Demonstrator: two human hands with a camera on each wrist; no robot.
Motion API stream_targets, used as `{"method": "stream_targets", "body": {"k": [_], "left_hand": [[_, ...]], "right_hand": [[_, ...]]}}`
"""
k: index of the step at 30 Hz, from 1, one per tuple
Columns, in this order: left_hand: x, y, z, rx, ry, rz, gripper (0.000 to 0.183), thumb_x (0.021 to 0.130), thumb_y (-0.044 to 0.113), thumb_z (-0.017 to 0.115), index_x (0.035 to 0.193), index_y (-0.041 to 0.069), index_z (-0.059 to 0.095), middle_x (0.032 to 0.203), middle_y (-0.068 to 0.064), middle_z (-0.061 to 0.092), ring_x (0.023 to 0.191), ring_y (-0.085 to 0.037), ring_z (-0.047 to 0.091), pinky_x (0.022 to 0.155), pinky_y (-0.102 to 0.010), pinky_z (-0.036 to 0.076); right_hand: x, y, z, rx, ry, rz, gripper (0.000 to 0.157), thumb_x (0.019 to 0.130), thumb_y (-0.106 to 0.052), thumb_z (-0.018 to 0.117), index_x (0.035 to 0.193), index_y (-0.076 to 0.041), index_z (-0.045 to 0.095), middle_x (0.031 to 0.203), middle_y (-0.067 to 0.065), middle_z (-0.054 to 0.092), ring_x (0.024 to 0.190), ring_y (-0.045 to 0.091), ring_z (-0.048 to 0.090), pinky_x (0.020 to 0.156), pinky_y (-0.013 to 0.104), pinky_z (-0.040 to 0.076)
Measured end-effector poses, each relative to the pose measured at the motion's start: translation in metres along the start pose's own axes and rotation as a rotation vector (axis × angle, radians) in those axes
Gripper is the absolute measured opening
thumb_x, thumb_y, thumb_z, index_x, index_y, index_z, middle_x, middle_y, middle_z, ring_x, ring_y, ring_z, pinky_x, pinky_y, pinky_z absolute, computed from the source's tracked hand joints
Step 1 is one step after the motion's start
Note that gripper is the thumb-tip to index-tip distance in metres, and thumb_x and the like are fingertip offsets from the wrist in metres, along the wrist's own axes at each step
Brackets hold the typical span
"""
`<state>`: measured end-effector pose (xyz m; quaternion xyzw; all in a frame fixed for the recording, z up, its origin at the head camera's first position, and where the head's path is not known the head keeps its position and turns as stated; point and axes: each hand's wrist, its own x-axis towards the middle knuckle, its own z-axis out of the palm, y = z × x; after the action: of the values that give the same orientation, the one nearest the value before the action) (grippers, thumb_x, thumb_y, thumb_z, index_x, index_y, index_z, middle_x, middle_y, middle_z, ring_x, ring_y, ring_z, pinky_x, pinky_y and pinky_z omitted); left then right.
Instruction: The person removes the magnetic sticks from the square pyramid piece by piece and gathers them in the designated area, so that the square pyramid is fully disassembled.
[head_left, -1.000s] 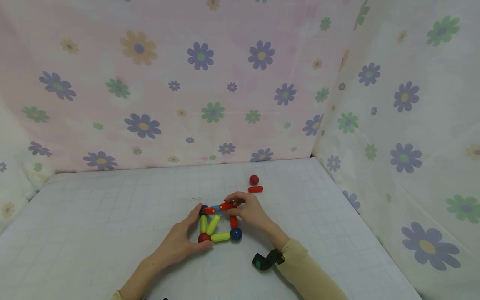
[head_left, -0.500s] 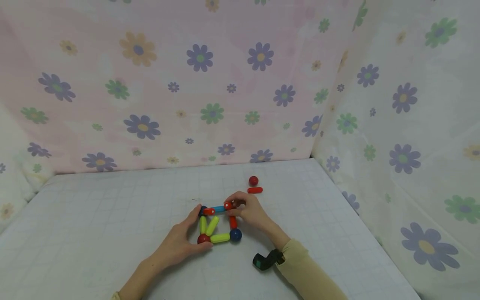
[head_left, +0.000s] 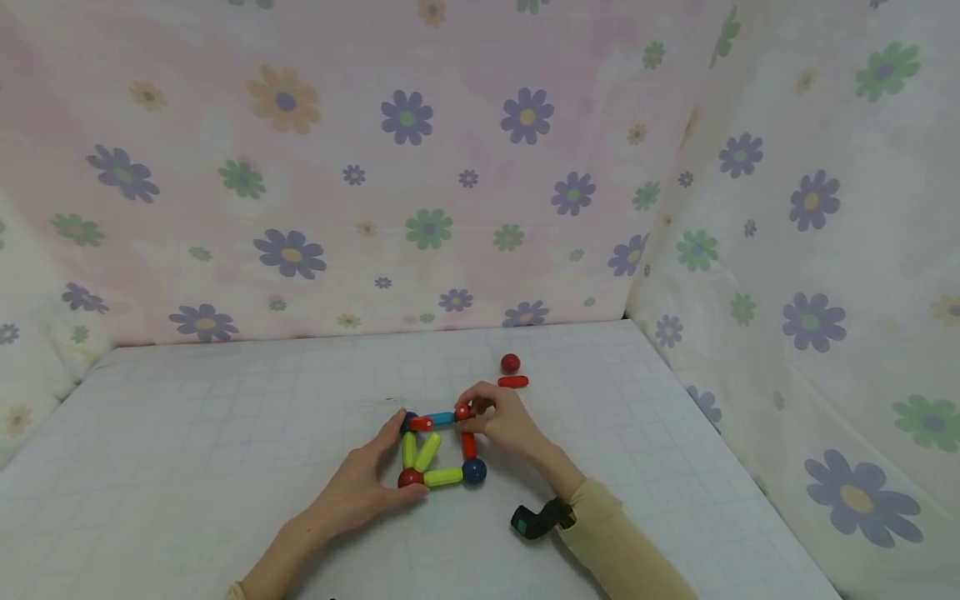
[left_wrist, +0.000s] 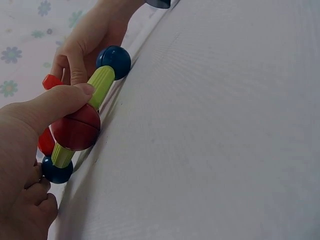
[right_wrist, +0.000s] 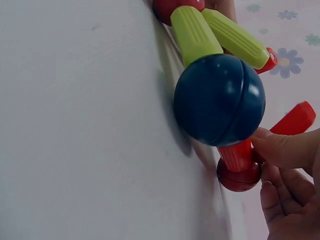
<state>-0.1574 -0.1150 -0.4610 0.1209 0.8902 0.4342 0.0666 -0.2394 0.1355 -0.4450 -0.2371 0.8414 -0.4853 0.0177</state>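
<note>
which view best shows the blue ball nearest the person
Right wrist: the blue ball is largest, unobstructed, its seam clear. The head view shows it much smaller; in the left wrist view a yellow rod partly covers it.

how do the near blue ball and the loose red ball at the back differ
Colour: the near blue ball is dark blue, the loose red ball red. State: the near blue ball meets a yellow-green stick and a red stick; the loose red ball is joined to none. Place: the near blue ball is in front, the loose red ball behind. Both are round.
</note>
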Motion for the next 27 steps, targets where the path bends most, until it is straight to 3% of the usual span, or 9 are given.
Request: {"method": "stream_targets", "body": {"k": [4, 9, 14, 21, 27], "left_hand": [[0.0, 0.001, 0.0, 0.004, -0.001, -0.002, 0.108, 0.075, 0.054, 0.083, 0.16, 0.022, 0.023, 0.162, -0.007, 0.032, 0.148, -0.033, 0.033, 0.116, -0.056, 0.034], [-0.001, 0.002, -0.001, 0.01, 0.002, -0.002, 0.108, 0.075, 0.052, 0.084, 0.16, 0.021, 0.024, 0.162, -0.007, 0.033, 0.148, -0.033, 0.034, 0.116, -0.055, 0.034], [-0.001, 0.002, -0.001, 0.01, 0.001, -0.003, 0.108, 0.075, 0.052, 0.084, 0.16, 0.021, 0.025, 0.162, -0.007, 0.032, 0.148, -0.032, 0.034, 0.116, -0.056, 0.035], [0.0, 0.001, -0.001, 0.016, 0.003, -0.002, 0.108, 0.075, 0.052, 0.084, 0.16, 0.021, 0.024, 0.162, -0.007, 0.033, 0.147, -0.032, 0.035, 0.115, -0.055, 0.035], [0.0, 0.0, 0.0, 0.019, 0.005, 0.002, 0.108, 0.075, 0.053, 0.084, 0.16, 0.021, 0.024, 0.162, -0.006, 0.033, 0.147, -0.032, 0.035, 0.115, -0.056, 0.036]], "right_hand": [[-0.003, 0.0, -0.004, -0.012, -0.001, -0.001, 0.023, 0.084, -0.005, 0.078, 0.105, -0.014, 0.071, 0.095, 0.001, 0.069, 0.086, 0.016, 0.061, 0.08, 0.03, 0.053], [-0.006, 0.003, -0.007, -0.022, -0.007, -0.029, 0.027, 0.085, -0.005, 0.077, 0.111, -0.01, 0.07, 0.104, 0.003, 0.072, 0.09, 0.018, 0.065, 0.085, 0.033, 0.054], [-0.008, 0.007, -0.008, -0.043, -0.003, -0.048, 0.028, 0.085, -0.003, 0.077, 0.11, -0.013, 0.071, 0.106, -0.002, 0.071, 0.094, 0.015, 0.066, 0.088, 0.029, 0.055], [-0.012, 0.006, -0.011, -0.031, 0.027, -0.023, 0.024, 0.086, -0.004, 0.076, 0.109, -0.012, 0.071, 0.108, 0.004, 0.072, 0.096, 0.021, 0.067, 0.088, 0.031, 0.056], [-0.012, 0.01, -0.013, -0.024, 0.048, 0.023, 0.025, 0.087, -0.006, 0.076, 0.111, -0.011, 0.071, 0.108, 0.003, 0.072, 0.094, 0.017, 0.068, 0.086, 0.024, 0.056]]}}
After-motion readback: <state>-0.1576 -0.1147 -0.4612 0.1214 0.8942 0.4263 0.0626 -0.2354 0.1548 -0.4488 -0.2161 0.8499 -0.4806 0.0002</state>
